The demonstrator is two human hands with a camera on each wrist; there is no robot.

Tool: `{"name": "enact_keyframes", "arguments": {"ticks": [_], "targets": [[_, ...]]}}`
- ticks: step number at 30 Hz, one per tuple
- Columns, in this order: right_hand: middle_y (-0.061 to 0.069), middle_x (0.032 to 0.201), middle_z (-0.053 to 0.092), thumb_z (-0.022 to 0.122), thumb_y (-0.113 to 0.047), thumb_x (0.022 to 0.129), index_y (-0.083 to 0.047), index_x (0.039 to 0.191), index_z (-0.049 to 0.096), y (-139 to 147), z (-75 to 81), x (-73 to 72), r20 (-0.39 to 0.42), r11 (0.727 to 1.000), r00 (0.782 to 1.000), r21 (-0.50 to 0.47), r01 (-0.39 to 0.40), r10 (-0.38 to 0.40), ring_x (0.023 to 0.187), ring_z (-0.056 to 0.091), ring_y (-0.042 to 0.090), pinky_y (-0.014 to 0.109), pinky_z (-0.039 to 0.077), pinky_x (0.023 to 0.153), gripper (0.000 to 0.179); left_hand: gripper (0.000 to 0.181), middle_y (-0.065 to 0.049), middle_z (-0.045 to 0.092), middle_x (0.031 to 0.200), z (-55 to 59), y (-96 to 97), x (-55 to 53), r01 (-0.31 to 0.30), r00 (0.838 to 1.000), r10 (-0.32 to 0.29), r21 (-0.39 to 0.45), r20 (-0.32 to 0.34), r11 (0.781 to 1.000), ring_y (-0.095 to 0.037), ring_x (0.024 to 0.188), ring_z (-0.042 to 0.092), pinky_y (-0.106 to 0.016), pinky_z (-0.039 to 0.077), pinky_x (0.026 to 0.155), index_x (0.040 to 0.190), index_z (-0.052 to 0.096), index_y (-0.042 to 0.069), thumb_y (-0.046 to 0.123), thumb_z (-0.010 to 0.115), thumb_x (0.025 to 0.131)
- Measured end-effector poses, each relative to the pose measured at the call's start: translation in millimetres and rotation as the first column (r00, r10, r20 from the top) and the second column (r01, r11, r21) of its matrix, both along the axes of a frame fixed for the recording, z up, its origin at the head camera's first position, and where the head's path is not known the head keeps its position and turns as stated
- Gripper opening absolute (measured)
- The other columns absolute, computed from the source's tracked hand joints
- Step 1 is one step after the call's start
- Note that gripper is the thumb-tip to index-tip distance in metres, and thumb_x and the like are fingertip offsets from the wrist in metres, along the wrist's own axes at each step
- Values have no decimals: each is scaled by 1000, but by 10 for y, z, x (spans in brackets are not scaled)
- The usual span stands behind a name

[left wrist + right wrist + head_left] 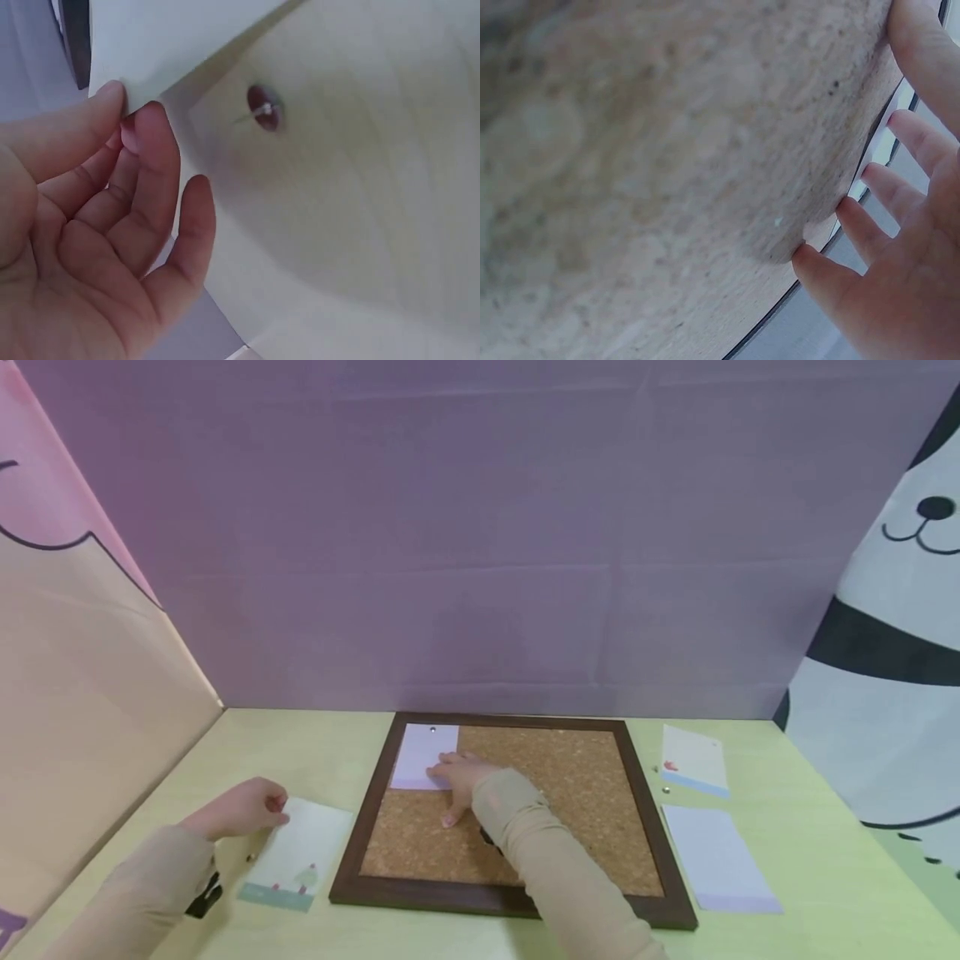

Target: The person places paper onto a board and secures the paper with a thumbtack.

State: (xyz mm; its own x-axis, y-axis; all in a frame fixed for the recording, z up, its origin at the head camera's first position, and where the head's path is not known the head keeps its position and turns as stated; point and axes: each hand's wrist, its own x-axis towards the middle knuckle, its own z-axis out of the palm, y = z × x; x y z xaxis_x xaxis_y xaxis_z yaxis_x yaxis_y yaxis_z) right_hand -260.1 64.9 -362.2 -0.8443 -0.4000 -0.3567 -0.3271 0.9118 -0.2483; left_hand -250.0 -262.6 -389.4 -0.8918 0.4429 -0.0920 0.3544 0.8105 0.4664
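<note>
At the left of the table, my left hand pinches the upper-left corner of a pale card with a small tree printed near its bottom. In the left wrist view that corner is lifted between thumb and forefinger. A thumbtack lies point-up on the table beside the card. My right hand rests with fingers spread on a wood-framed corkboard. Its fingertips touch a lilac note sheet in the board's upper-left corner. One tack sits at the top of that sheet.
Right of the board lie a white card with a blue strip and another lilac sheet. Loose tacks lie between the white card and the frame. A purple backdrop stands behind the table.
</note>
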Motion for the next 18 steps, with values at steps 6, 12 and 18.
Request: {"name": "enact_keyframes", "arguments": {"ticks": [6, 12, 18], "targets": [[-1, 157, 22, 78, -30, 74, -24, 145, 38, -11, -9, -8, -7, 1000, 1000, 13, -17, 17, 145, 17, 25, 45, 21, 117, 82, 23, 5, 38, 61, 29, -37, -20, -30, 999, 29, 38, 17, 999, -7, 57, 37, -21, 31, 54, 68, 47, 8, 5, 66, 82], [-1, 158, 21, 78, -30, 74, -24, 146, 36, -5, -26, -25, 4, 1000, 1000, 15, -19, 19, 145, 16, 26, 46, 20, 117, 83, 11, 0, 54, 71, 57, -38, -60, -50, 998, 46, 88, 47, 995, -9, 62, 46, -21, 41, 56, 80, 57, 2, 7, 66, 84], [1, 157, 22, 78, -30, 74, -23, 146, 37, 10, -27, -25, 0, 1000, 1000, 17, -20, 20, 145, 17, 26, 45, 20, 117, 83, 10, -1, 57, 72, 42, -26, -89, -81, 994, 68, 158, 89, 984, -10, 63, 54, -22, 47, 57, 83, 58, 0, 8, 65, 86]]}}
